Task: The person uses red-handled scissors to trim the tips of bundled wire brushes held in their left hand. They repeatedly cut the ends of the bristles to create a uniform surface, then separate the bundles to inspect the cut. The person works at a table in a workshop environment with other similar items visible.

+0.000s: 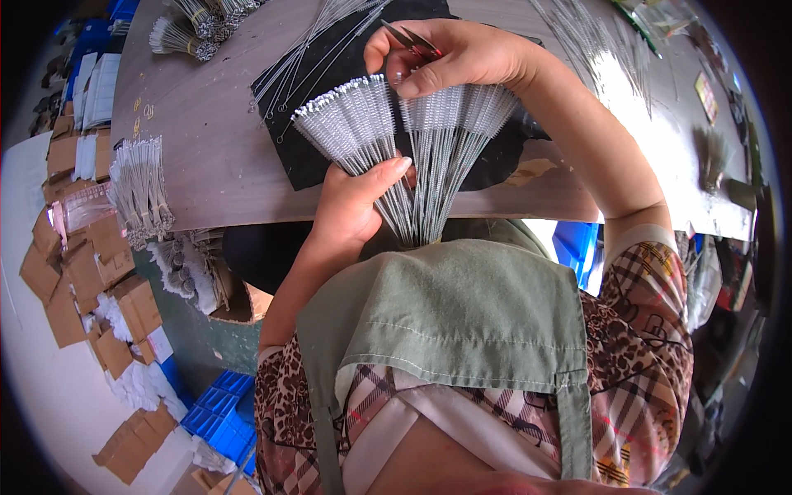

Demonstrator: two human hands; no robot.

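Workshop setting: grey-brown table (206, 157) seen from above, with a black mat (330, 157) lying on it as the landmark. Held above the near edge of the mat is a fanned bundle of thin wire brushes (404, 132), white bristle tips spread upward, wire stems converging downward toward a green apron (454, 313).

Left hand (355, 202): fingers clamped around the stems on the left side of the fan, thumb pressed across the wires.

Right hand (462, 58): over the top of the fan, above the mat; fingers curled together, index fingertip touching the bristle tips. Small snips (412, 37) with red handles sit gripped in this hand, blades pointing left.

Loose brushes (322, 41) lie across the far-left part of the mat. Another pile of brushes (140, 190) hangs over the table edge, well left of the mat. Cardboard boxes (91, 272) sit on the floor, left of and below the mat. Blue crates (219, 404) are beneath those.
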